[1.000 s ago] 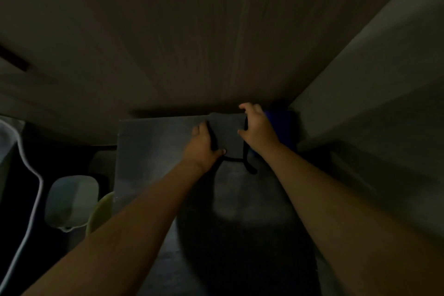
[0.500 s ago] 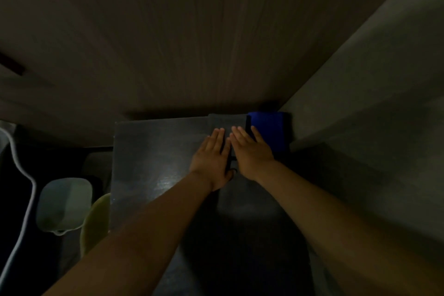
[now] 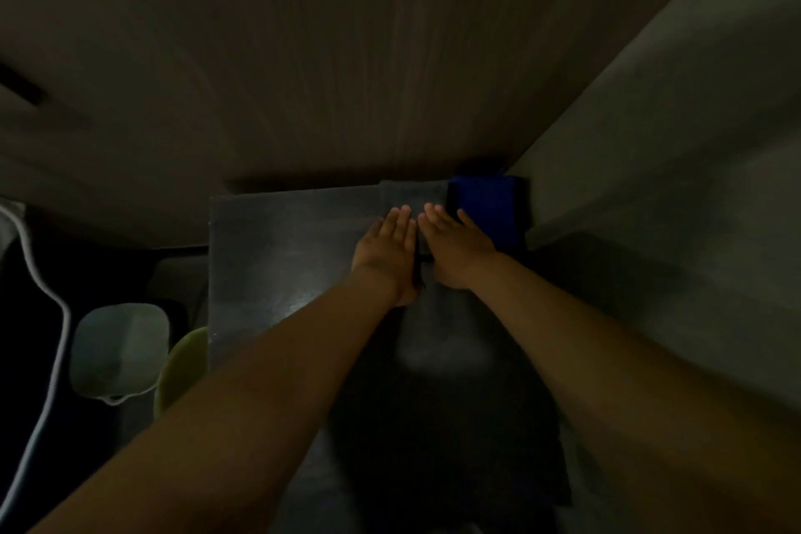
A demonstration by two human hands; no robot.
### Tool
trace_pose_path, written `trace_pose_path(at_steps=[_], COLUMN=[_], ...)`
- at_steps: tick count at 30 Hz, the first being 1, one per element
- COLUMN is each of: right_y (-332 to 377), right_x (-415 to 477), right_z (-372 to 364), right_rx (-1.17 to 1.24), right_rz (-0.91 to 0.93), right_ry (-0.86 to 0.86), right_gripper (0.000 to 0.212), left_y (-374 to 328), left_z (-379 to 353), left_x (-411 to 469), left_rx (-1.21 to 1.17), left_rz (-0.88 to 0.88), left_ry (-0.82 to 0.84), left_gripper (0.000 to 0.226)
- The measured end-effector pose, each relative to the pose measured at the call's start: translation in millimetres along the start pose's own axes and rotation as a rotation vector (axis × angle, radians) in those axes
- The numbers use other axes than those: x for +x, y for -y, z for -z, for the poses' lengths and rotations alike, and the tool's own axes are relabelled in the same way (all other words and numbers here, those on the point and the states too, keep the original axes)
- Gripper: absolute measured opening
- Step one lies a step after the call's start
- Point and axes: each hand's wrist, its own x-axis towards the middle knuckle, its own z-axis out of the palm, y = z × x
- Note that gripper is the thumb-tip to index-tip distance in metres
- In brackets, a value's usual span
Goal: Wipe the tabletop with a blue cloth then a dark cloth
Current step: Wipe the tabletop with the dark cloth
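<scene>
The room is dim. Down on the floor to the left of the bench (image 3: 277, 256) sits a pale squarish container (image 3: 119, 349) — I can't make out anything inside it — and the curved rim of a yellow-green bowl (image 3: 180, 364) shows just beside the bench edge, its inside hidden. A white cord (image 3: 52, 317) loops past the container on its left.

Both hands lie flat and open, palms down, side by side at the far end of the bench. The left hand (image 3: 388, 249) and the right hand (image 3: 455, 247) press on the dark cloth (image 3: 411, 195), which lies folded against the back edge where the bench meets the wood-grain wall (image 3: 346, 56). Neither hand grips anything; the fingers (image 3: 401, 221) are stretched forward and almost touching between the two hands.

The blue cloth (image 3: 487, 208) rests folded in the far right corner — just beside the dark cloth and close by the right hand.

A second ago the hands were curled on the dark cloth's edges, thumbs tucked in; half a second ago they had already flattened, and they stay so.
</scene>
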Motion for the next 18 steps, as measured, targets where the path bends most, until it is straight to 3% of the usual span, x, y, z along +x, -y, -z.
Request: trace_pose_path(at_steps=[18], right_y=[11], right_x=[7], right_z=[7], right_rx=[0.094], right_rz=[0.005], right_ry=[-0.030], right_gripper=[0.087], left_y=[8], left_z=[-6], left_x=[-3], left_rx=[-0.044], left_rz=[0.067], left_ry=[-0.005], left_gripper=[0.108])
